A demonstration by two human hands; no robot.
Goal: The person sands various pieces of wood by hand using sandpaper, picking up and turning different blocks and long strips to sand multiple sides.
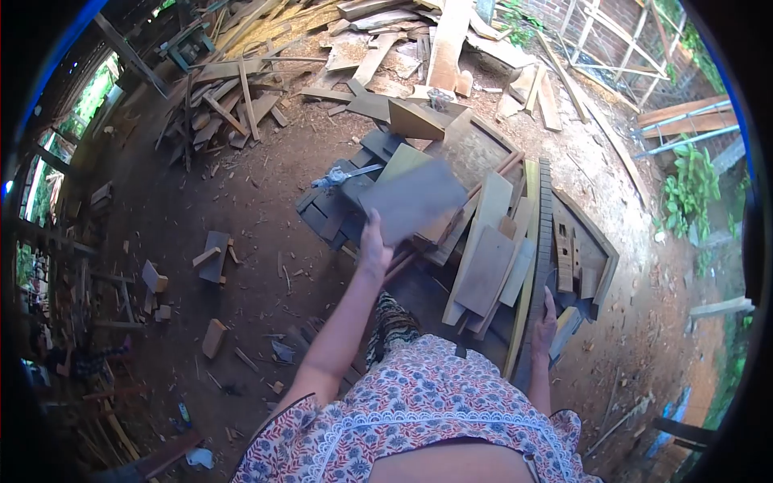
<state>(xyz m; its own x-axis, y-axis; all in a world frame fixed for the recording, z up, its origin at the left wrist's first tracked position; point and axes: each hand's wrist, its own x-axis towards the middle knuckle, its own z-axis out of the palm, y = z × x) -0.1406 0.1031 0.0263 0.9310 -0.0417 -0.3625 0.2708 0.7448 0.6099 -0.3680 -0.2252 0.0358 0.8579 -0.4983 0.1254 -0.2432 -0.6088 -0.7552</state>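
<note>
My left hand [375,248] grips the near left edge of a flat, grey-brown rectangular board [415,197], which is smeared by motion. It is raised over a stack of dark wooden pieces [326,213] and a pale board partly hidden behind it. My right hand [545,326] is open, its fingers stretched out along the side of a long dark strip with ridged edges [545,233]. Left of that strip lie several cut planks, among them a grey-brown one [487,270]. To its right is a wooden piece with square holes [568,253].
Scrap wood [233,109] is heaped at the back left, and long offcuts [447,48] lie at the back. A small stool-like wooden piece [214,258] and a loose block [213,338] rest on the dirt floor at left. Green plants [691,185] grow at right.
</note>
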